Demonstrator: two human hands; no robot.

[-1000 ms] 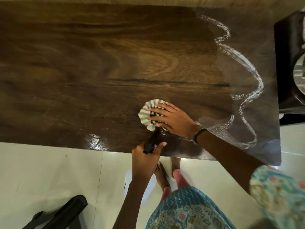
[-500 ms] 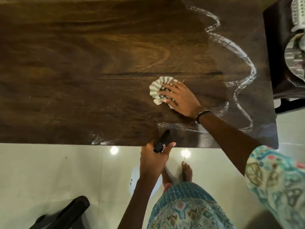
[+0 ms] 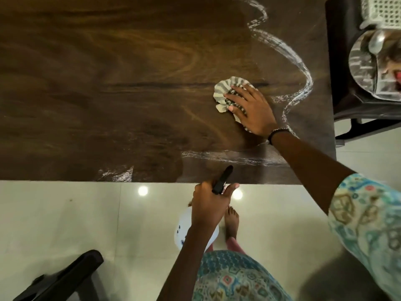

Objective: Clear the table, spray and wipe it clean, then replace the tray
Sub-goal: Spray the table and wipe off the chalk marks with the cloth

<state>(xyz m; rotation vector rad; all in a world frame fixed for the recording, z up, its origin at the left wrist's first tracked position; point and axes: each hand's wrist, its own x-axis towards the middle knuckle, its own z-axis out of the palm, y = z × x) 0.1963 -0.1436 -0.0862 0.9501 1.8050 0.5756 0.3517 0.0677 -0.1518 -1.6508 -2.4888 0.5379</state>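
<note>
Cloth (image 3: 225, 92): small striped rag, bunched, lying right of centre on the dark wood surface (image 3: 108, 83). Right hand (image 3: 249, 109) lies flat on it, fingers spread and fairly straight, pressing it down rather than gripping.

Surface bare of objects, so clearing looks done. A wavy whitish wet line (image 3: 303, 77) curls down the right side and runs along the near edge; right of it the wood looks dull and damp, left of it brown and dry-looking. Judgement: spraying done at least in part, wiping mid-way, a broad stretch to the left probably not yet covered.

Spray bottle (image 3: 221, 181): left hand (image 3: 208, 205) curled round its neck just off the near edge, black nozzle pointing over the surface, white body hanging below the hand.

Tray (image 3: 373, 66): a shiny metal one with a spoon in it sits on a dark chair (image 3: 347, 109) beside the right end, a white lattice basket (image 3: 384, 11) behind it. Not yet replaced.

Against a second ago: cloth and right hand have travelled from close to the near edge up and rightward toward mid-surface. Left hand's hold on the bottle unchanged. More of the chair in sight now.
</note>
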